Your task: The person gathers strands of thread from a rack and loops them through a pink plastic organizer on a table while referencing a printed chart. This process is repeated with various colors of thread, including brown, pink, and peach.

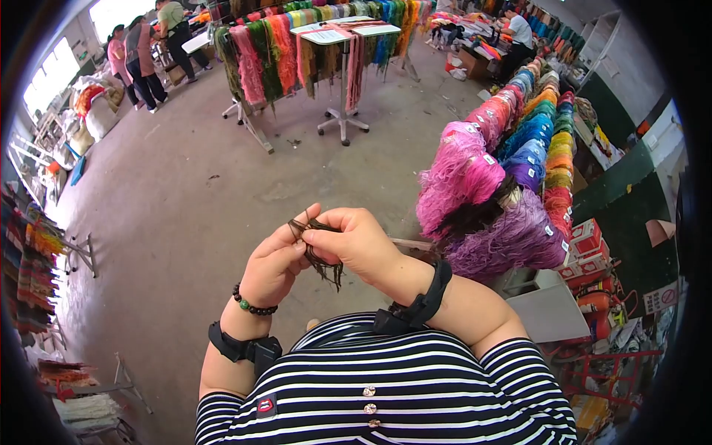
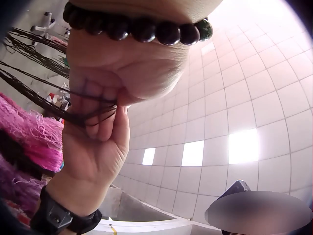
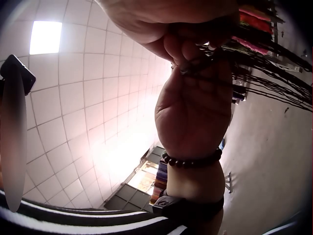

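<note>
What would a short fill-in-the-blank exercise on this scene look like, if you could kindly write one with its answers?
1. Of the left hand and the right hand, ____ hold the dark strands.
2. The beaded bracelet is worn on the person's own ____ side.
3. Among the bracelet's dark beads, the contrasting colour is ____.
4. The shirt is patterned with black and white ____.

Missing words: both; left; green; stripes.
</note>
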Motion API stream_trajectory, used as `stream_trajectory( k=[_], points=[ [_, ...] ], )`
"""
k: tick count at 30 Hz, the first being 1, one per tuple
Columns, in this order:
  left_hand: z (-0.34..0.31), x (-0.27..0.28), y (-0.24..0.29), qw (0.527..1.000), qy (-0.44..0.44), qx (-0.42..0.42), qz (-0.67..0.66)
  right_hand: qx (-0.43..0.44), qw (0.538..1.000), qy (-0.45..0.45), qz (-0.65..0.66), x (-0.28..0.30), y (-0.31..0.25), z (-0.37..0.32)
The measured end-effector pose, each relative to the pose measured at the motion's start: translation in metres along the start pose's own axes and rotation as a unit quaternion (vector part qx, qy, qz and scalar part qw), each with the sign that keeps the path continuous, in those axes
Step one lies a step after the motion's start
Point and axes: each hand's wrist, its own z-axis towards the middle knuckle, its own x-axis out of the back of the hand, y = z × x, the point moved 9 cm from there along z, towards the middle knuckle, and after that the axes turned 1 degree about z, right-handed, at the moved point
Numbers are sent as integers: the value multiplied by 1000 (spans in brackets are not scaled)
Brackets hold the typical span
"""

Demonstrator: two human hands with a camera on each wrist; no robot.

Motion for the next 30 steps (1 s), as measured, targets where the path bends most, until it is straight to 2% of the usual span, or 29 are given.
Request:
stream_trajectory(
  k=[5,7,10,16,19,20,21,22,23,24,26,27,28,29,30],
  points=[
    [3,3,-1,1000,2,3,-17,11,1000,-5,6,4,2,3],
    [4,0,2,1000,-12,5,-8,21,999,10,-34,6,1,2],
    [8,5,2,998,27,-6,53,29,998,20,-45,4,-3,1],
    [11,20,-1,996,72,-34,45,14,1000,15,-14,10,6,7],
    [7,45,-2,993,115,-33,-3,-13,995,29,100,28,12,15],
    [4,55,0,988,57,-78,-119,-24,988,38,151,38,9,16],
    [-3,68,5,978,57,-83,-183,-23,982,-17,188,41,-6,9],
    [-11,83,9,963,59,-86,-247,-30,969,-46,239,50,-19,-3],
    [-23,116,13,950,98,-96,-282,-4,982,-51,181,61,-41,-16],
    [-40,158,15,933,138,-104,-316,-2,990,28,138,84,-56,-31],
    [-87,268,12,927,143,-128,-324,30,991,131,7,139,-81,-58],
    [-119,305,9,895,207,-107,-381,36,982,182,-43,166,-94,-72],
    [-153,378,2,922,150,-110,-341,52,964,237,-114,191,-110,-84],
    [-198,420,-2,828,382,-121,-393,59,944,285,-156,217,-122,-98],
    [-239,464,-4,801,444,-129,-380,56,943,295,-146,247,-129,-109]
  ],
)
